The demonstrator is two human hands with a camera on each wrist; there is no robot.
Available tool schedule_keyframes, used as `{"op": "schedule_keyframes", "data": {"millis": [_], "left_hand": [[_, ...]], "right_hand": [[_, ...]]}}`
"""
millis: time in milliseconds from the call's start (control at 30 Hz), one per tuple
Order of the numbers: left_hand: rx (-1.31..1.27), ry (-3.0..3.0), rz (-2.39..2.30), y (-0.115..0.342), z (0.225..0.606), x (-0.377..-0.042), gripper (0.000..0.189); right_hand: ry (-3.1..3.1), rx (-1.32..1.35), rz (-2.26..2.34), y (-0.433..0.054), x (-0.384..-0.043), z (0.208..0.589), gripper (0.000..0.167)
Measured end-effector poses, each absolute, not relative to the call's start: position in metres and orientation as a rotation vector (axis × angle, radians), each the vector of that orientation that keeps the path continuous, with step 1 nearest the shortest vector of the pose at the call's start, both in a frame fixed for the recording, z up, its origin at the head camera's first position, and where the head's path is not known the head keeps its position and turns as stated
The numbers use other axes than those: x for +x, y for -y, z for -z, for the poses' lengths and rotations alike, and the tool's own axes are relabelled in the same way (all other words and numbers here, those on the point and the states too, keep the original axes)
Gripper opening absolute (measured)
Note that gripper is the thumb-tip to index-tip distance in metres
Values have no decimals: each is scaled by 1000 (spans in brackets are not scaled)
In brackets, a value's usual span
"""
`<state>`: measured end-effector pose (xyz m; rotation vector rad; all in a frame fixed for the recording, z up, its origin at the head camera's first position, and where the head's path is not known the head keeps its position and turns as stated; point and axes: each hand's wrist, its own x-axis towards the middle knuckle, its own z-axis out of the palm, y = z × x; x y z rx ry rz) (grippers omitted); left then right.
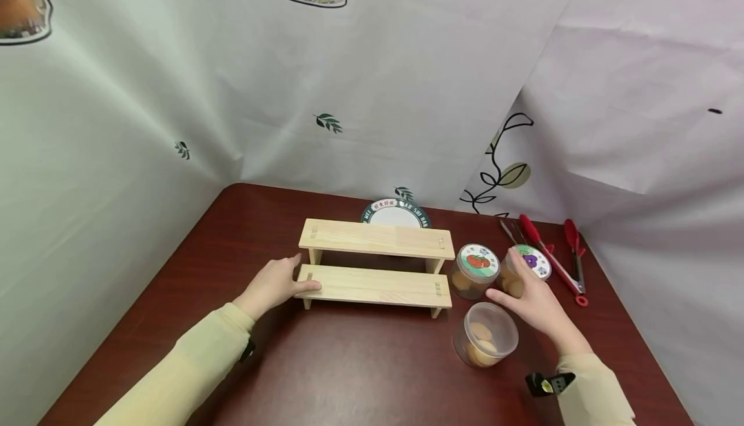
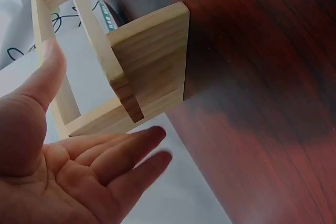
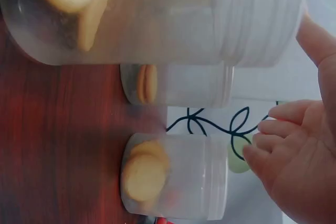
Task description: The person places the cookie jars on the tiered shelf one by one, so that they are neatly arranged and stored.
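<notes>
A two-step wooden rack [image 1: 372,284] stands on the table. My left hand [image 1: 280,284] is at the left end of its lower step, with the thumb over the board. In the left wrist view the fingers [image 2: 134,153] extend loosely beside the rack's end. My right hand [image 1: 531,300] hovers over the jars, thumb and fingers spread and nothing held. It overlaps a biscuit jar with a purple-pictured lid [image 1: 533,261]. Left of that is a jar with a tomato-pictured lid [image 1: 478,261]. Nearer me stands a clear biscuit jar [image 1: 485,334], its biscuits visible through the top.
Behind the rack a round plate [image 1: 395,205] with a green lettered rim is partly hidden. Red-handled tongs [image 1: 560,264] lie at the right, beyond the jars. White printed cloth [image 1: 372,90] hangs along the table's back and sides.
</notes>
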<state>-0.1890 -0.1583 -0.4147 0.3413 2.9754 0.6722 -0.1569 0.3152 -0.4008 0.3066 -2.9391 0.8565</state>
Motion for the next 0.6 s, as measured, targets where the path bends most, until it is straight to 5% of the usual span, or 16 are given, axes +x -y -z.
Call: {"op": "schedule_keyframes", "data": {"millis": [300, 600], "left_hand": [[407, -2921, -627, 160, 418, -199, 58], [440, -2841, -534, 164, 412, -204, 63]], "right_hand": [[2960, 296, -828, -314, -172, 407, 97], [2972, 350, -818, -315, -185, 415, 103]]}}
